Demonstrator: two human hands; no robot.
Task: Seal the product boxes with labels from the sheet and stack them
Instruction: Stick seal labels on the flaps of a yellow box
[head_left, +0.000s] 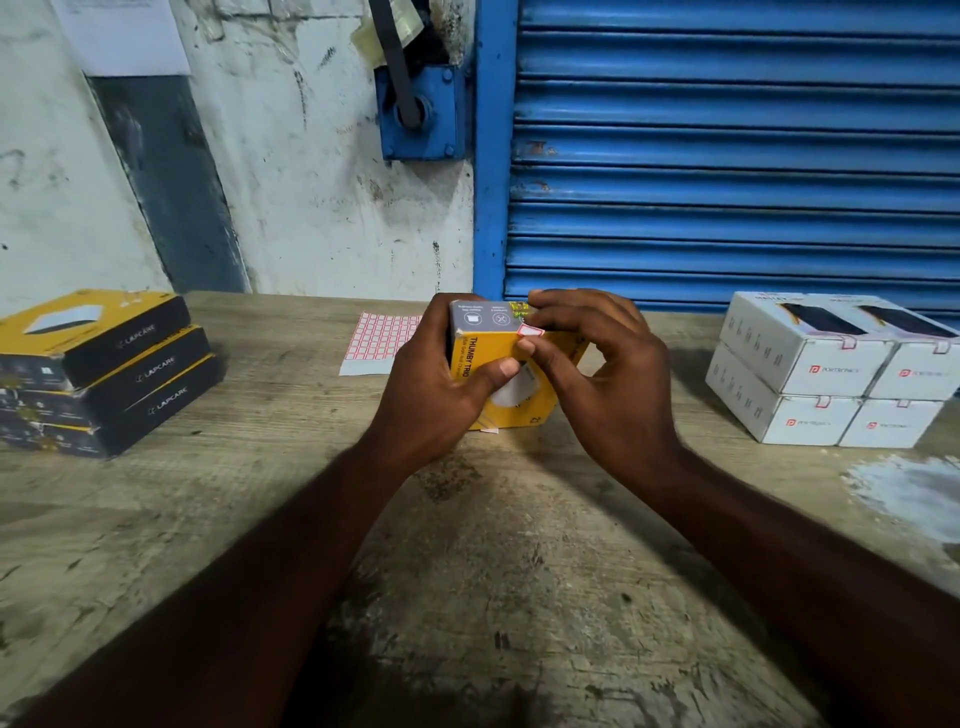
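A yellow product box with a grey end stands tilted on the wooden table at centre. My left hand grips it from the left, thumb across the yellow face. My right hand holds its right side, thumb and forefinger pressing a small red-and-white label over the edge between grey end and yellow face. The label sheet, a red grid on white backing, lies flat just behind the left hand.
Three yellow-and-black boxes are stacked at the left. Several white boxes, with red labels on their flaps, stand in two layers at the right. A blue roller shutter and a stained wall back the table.
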